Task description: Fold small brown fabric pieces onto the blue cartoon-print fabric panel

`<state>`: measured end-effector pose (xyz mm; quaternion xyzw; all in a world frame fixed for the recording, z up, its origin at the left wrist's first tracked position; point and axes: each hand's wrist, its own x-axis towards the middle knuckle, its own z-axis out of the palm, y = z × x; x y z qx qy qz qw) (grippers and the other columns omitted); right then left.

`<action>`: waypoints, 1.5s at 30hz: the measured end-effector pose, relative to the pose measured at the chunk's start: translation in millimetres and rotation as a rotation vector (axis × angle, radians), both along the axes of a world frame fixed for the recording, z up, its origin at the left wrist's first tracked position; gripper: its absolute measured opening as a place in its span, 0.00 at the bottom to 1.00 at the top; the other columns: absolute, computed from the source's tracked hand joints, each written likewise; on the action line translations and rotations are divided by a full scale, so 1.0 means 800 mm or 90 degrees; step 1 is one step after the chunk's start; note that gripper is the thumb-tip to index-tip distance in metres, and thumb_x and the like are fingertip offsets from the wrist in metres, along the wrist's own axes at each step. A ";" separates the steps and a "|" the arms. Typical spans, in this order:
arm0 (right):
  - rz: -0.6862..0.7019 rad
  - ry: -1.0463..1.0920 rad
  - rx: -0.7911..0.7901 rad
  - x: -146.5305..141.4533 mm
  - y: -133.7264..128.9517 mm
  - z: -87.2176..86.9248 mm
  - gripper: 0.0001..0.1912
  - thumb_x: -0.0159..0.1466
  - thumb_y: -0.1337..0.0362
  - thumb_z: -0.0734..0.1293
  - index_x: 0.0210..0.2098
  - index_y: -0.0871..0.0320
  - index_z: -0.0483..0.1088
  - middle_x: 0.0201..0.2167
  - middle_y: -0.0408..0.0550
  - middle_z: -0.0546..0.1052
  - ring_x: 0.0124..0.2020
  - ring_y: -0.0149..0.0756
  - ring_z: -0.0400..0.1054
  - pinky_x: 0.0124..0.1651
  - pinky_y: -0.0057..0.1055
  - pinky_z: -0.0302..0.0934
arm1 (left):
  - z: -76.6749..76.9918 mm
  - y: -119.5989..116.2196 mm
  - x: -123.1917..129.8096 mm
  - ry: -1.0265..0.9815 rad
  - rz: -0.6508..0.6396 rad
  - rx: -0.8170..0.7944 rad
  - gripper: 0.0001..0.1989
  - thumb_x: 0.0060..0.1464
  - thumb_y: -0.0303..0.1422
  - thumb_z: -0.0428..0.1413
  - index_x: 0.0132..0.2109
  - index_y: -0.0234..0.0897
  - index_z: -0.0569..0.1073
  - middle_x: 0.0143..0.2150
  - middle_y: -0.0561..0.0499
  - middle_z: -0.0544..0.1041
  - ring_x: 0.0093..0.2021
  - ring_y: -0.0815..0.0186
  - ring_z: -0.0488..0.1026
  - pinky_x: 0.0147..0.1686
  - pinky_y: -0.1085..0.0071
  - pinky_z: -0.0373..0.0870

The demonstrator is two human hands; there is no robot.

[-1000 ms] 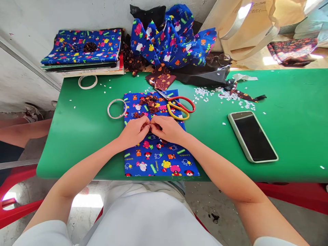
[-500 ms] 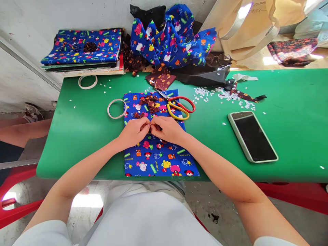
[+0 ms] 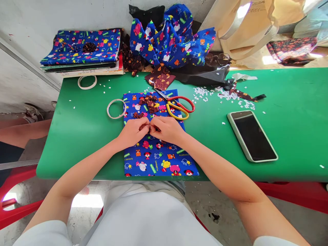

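My left hand (image 3: 134, 131) and my right hand (image 3: 166, 130) meet fingertip to fingertip, both closed in a pinch. Between them a bit of a small brown fabric piece (image 3: 149, 130) shows, mostly hidden by the fingers. Beneath lies a folded blue cloth (image 3: 151, 165) printed with cartoon animals. Brown fabric scraps (image 3: 151, 102) rest on it just beyond my hands. Scissors with one red and one yellow handle (image 3: 179, 107) lie at its upper right, blades pointing away to the left.
Two tape rolls (image 3: 116, 109) lie on the green table (image 3: 84, 136) at left. At right is a phone (image 3: 252, 136); behind it are white paper bits (image 3: 228, 94). Along the back sit a cloth-topped book stack (image 3: 84, 68), crumpled blue cloth (image 3: 169, 44) and glasses (image 3: 222, 59). Someone's leg (image 3: 25, 131) shows at left.
Both hands stay pinched together at nearly the same spot, with hardly any shift of the fingers. The objects on the table lie as before; the view has drifted very slightly.
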<state>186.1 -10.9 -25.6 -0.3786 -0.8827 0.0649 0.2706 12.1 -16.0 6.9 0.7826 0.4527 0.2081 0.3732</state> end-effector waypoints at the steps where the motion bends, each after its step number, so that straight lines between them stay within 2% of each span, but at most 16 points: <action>1: -0.001 -0.003 0.001 0.000 0.000 0.000 0.08 0.59 0.68 0.56 0.23 0.56 0.59 0.19 0.42 0.67 0.21 0.28 0.57 0.26 0.26 0.49 | 0.000 0.000 0.000 0.001 0.000 -0.002 0.07 0.53 0.28 0.46 0.28 0.36 0.65 0.22 0.57 0.68 0.22 0.73 0.61 0.26 0.75 0.57; 13: 0.015 0.064 -0.079 0.003 -0.001 0.005 0.05 0.59 0.68 0.56 0.26 0.56 0.59 0.19 0.41 0.65 0.19 0.28 0.55 0.25 0.26 0.48 | -0.001 0.000 0.001 -0.041 0.017 -0.036 0.08 0.57 0.29 0.46 0.31 0.35 0.67 0.25 0.55 0.72 0.23 0.73 0.65 0.27 0.75 0.60; 19: -0.001 0.075 -0.109 0.004 -0.001 0.010 0.06 0.62 0.66 0.56 0.29 0.56 0.59 0.19 0.41 0.65 0.20 0.29 0.55 0.25 0.26 0.48 | 0.000 0.000 0.001 -0.052 0.020 -0.039 0.08 0.58 0.31 0.46 0.31 0.36 0.66 0.25 0.55 0.73 0.25 0.72 0.67 0.29 0.75 0.62; 36: 0.039 0.062 -0.039 0.005 0.002 0.002 0.07 0.61 0.69 0.57 0.26 0.57 0.58 0.19 0.40 0.65 0.20 0.28 0.56 0.25 0.25 0.48 | 0.003 0.000 0.002 0.001 0.009 -0.012 0.07 0.55 0.28 0.47 0.28 0.35 0.62 0.21 0.58 0.67 0.21 0.74 0.60 0.26 0.76 0.55; 45: 0.019 0.147 -0.100 0.003 0.002 0.007 0.06 0.63 0.68 0.58 0.29 0.57 0.59 0.19 0.38 0.63 0.20 0.26 0.56 0.25 0.24 0.50 | -0.002 0.001 0.001 -0.079 0.037 -0.048 0.07 0.59 0.30 0.46 0.32 0.36 0.64 0.24 0.57 0.71 0.23 0.73 0.65 0.29 0.76 0.61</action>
